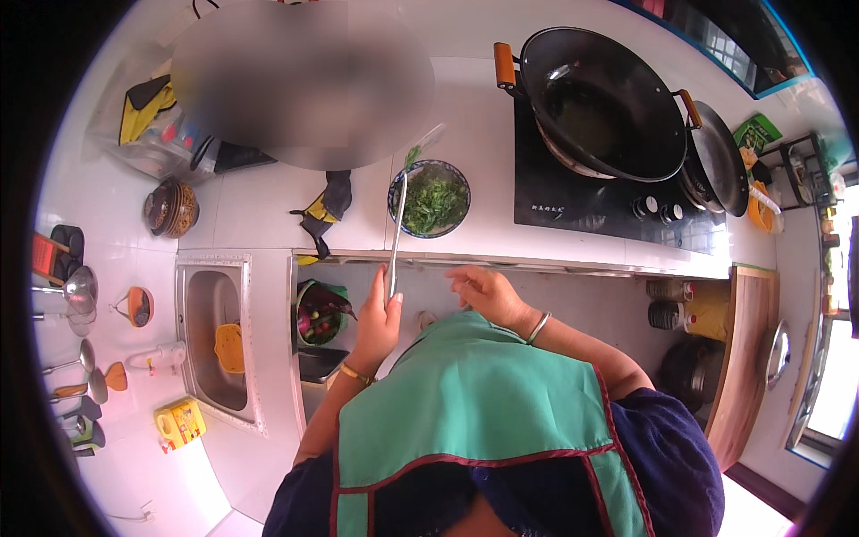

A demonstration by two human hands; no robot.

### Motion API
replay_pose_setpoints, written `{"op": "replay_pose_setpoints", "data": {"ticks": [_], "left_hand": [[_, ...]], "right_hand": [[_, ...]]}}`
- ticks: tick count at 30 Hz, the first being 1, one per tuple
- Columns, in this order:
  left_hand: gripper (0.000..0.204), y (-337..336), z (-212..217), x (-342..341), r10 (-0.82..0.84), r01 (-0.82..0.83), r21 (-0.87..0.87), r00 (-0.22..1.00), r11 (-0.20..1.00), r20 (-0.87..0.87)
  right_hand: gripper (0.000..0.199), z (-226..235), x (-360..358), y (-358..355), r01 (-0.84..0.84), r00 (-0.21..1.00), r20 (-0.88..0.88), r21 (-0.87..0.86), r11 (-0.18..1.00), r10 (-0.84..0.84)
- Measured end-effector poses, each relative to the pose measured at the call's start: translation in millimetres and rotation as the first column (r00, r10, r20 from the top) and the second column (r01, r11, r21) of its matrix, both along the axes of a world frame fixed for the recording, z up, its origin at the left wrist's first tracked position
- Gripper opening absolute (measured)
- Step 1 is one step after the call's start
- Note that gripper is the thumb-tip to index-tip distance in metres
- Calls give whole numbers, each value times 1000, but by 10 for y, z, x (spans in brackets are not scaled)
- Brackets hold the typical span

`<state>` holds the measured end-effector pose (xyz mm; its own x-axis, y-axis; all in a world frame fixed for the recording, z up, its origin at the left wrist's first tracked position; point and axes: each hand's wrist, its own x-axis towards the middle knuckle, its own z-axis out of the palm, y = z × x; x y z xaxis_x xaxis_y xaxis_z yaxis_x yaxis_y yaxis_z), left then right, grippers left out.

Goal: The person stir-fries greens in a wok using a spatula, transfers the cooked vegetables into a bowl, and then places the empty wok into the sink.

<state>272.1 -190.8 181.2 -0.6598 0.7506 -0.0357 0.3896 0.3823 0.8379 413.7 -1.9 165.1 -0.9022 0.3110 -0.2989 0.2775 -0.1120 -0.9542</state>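
Observation:
In my left hand (pixel 385 320), closed round its lower end, is a long thin silver utensil (pixel 398 219) held upright. Its far end, past the counter's bowl, looks like a pale blade with a bit of green leaf (pixel 412 157) on it; the exact kind is unclear. Beneath and just right of its shaft stands a blue-rimmed bowl (pixel 392 192) filled with chopped leafy greens (pixel 436 199). My right hand (pixel 488 294) hovers in front of the counter edge, fingers loosely bent and apart, with nothing visible in them.
To the right, a large black wok (pixel 608 103) stands on the black glass hob (pixel 573 201), a frying pan (pixel 718 161) beside it. Left are a steel sink (pixel 215 300), an orange basket (pixel 230 349) and a brown jar (pixel 170 208). A bin (pixel 322 313) stands below the counter.

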Motion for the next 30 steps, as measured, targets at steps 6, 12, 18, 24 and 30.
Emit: {"op": "replay_pose_setpoints", "data": {"ticks": [6,12,18,24,30], "left_hand": [[45,-61,-199,-159,36,-17,-174,994,985,106],[17,-17,218,-145,112,-86,-72,747,994,655],[33,-264,864,-538,-75,-318,129,175,939,982],[47,-670,1347,-1523,-199,-388,219,92,895,976],[48,-1018,1676,-2886,-273,-358,286,88,889,958]], "right_hand": [[27,-34,16,109,-12,998,-54,35,999,14],[24,86,-158,129,-10,990,-139,71,997,20],[18,1101,-1242,317,-41,948,-312,90,995,67],[17,1545,-2633,221,-44,856,-502,171,984,126],[15,1923,-4271,24,88,812,-582,169,982,27]]}}
